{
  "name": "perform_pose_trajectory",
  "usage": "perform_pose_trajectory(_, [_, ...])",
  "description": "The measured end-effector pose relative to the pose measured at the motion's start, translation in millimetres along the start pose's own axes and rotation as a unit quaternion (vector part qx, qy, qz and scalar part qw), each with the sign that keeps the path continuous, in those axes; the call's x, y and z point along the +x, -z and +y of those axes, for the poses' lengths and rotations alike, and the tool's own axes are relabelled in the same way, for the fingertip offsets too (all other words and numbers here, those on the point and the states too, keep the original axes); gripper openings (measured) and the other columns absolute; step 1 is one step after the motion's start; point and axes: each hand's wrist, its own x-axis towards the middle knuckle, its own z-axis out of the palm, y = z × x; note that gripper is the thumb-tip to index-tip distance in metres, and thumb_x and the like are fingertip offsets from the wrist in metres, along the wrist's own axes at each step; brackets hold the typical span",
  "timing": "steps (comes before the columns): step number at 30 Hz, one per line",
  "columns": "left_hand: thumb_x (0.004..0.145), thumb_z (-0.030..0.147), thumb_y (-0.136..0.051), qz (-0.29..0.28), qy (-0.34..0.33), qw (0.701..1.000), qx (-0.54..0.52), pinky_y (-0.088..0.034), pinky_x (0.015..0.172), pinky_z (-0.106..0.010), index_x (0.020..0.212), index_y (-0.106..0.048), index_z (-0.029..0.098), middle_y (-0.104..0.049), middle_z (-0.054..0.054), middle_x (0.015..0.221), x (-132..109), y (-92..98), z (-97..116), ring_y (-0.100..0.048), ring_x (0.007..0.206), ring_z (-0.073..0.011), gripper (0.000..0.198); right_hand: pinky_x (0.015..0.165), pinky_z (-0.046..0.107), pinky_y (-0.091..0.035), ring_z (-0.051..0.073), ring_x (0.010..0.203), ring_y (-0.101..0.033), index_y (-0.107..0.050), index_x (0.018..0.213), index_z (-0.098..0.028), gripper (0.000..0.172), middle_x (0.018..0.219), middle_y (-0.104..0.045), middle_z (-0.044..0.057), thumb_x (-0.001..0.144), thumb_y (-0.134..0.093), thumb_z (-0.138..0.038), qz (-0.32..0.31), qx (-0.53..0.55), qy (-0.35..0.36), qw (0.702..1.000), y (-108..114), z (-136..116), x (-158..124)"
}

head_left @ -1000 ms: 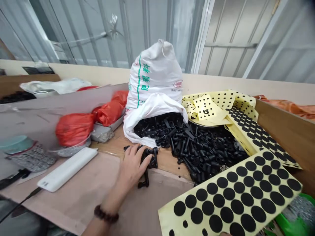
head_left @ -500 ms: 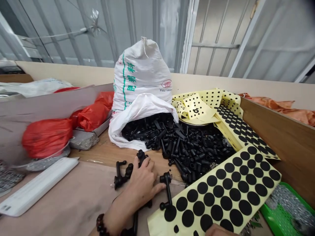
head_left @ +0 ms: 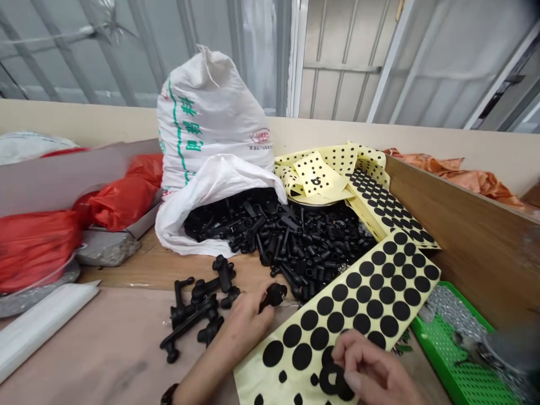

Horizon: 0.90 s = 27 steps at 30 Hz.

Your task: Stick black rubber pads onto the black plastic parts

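Observation:
My left hand (head_left: 244,323) has its fingers closed around a black crank handle (head_left: 275,293), whose rounded end shows past the fingertips. Beside that hand, several similar black crank handles (head_left: 189,320) lie in a loose group on the brown work surface. My right hand (head_left: 377,368) is over the lower part of a pale yellow sheet of round black stickers (head_left: 301,356). Its fingers are curled, thumb and forefinger at the edge of a black ring-shaped sticker (head_left: 324,382); part of the ring is hidden by the fingers.
A white woven sack (head_left: 215,118) spills black plastic parts (head_left: 312,242) at the back. More dotted yellow sheets (head_left: 333,169) lie behind the pile. A green basket (head_left: 476,377) with small metal pieces stands right, beside a wooden board (head_left: 472,247). Red bags (head_left: 34,247) are left.
My left hand has moved right from the loose handles and closed on one by the sheet. My right hand has come further in, up to the ring sticker. The view has shifted right.

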Motion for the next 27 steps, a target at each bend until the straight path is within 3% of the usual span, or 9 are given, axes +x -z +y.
perform_pose_trajectory(2, [0.081, 0.019, -0.039, -0.051, 0.025, 0.969, -0.239, -0.047, 0.073, -0.028, 0.127, -0.041, 0.019, -0.068, -0.002, 0.085, -11, -1.2, 5, -0.066, 0.070, -0.0160, 0.046, 0.072, 0.028, -0.047, 0.020, 0.084, -0.056, -0.055, 0.065, -0.020, 0.028, 0.091, -0.058, 0.006, 0.078, -0.060, -0.044, 0.016, 0.048, 0.000, 0.999, -2, -13, 3])
perform_pose_trajectory(4, [0.078, 0.025, -0.046, -0.100, 0.072, 0.895, -0.428, -0.046, 0.066, -0.027, 0.123, -0.042, 0.017, -0.067, -0.001, 0.083, -22, -4.6, 14, -0.062, 0.055, -0.0128, 0.045, 0.073, 0.028, -0.045, 0.020, 0.086, -0.055, -0.055, 0.064, -0.019, 0.026, 0.094, -0.057, 0.006, 0.077, -0.062, -0.041, 0.021, 0.085, -0.005, 0.996, -4, -21, 8])
perform_pose_trajectory(6, [0.073, 0.030, -0.054, -0.126, 0.112, 0.855, -0.491, -0.041, 0.055, -0.024, 0.115, -0.047, 0.016, -0.067, -0.001, 0.082, -32, -8.8, 23, -0.058, 0.047, -0.0098, 0.045, 0.074, 0.028, -0.044, 0.020, 0.087, -0.053, -0.055, 0.064, -0.018, 0.024, 0.096, -0.057, 0.006, 0.076, -0.063, -0.037, 0.012, 0.116, -0.016, 0.993, -8, -24, 14])
perform_pose_trajectory(8, [0.069, 0.033, -0.060, -0.133, 0.134, 0.839, -0.510, -0.037, 0.049, -0.022, 0.108, -0.052, 0.014, -0.066, -0.001, 0.078, -39, -12.1, 31, -0.054, 0.044, -0.0081, 0.044, 0.074, 0.028, -0.042, 0.019, 0.086, -0.052, -0.055, 0.063, -0.018, 0.022, 0.097, -0.056, 0.006, 0.075, -0.064, -0.035, -0.002, 0.146, -0.030, 0.989, -12, -25, 18])
perform_pose_trajectory(16, [0.066, 0.033, -0.061, -0.141, 0.164, 0.819, -0.532, -0.041, 0.053, -0.024, 0.117, -0.056, 0.013, -0.069, -0.005, 0.086, -51, -15.3, 37, -0.055, 0.051, -0.0114, 0.055, 0.073, 0.026, -0.038, 0.018, 0.087, -0.050, -0.055, 0.063, -0.018, 0.015, 0.097, -0.056, 0.005, 0.073, -0.062, -0.026, -0.018, 0.151, -0.061, 0.986, -22, -19, 21])
perform_pose_trajectory(22, [0.075, 0.039, -0.051, -0.146, 0.171, 0.848, -0.480, -0.042, 0.054, -0.025, 0.125, -0.054, 0.013, -0.065, 0.000, 0.056, -57, -15.4, 30, -0.058, 0.057, -0.0180, 0.057, 0.074, 0.028, -0.037, 0.019, 0.087, -0.050, -0.055, 0.061, -0.018, 0.017, 0.094, -0.057, 0.005, 0.071, -0.064, -0.028, -0.024, 0.137, -0.071, 0.988, -22, -19, 21])
perform_pose_trajectory(27, [0.078, 0.043, -0.047, -0.154, 0.178, 0.859, -0.454, -0.043, 0.057, -0.028, 0.128, -0.052, 0.013, -0.065, -0.001, 0.054, -60, -14.6, 29, -0.061, 0.060, -0.0208, 0.059, 0.073, 0.029, -0.037, 0.018, 0.083, -0.050, -0.055, 0.059, -0.018, 0.019, 0.090, -0.056, 0.005, 0.070, -0.066, -0.029, -0.029, 0.112, -0.065, 0.991, -23, -20, 22])
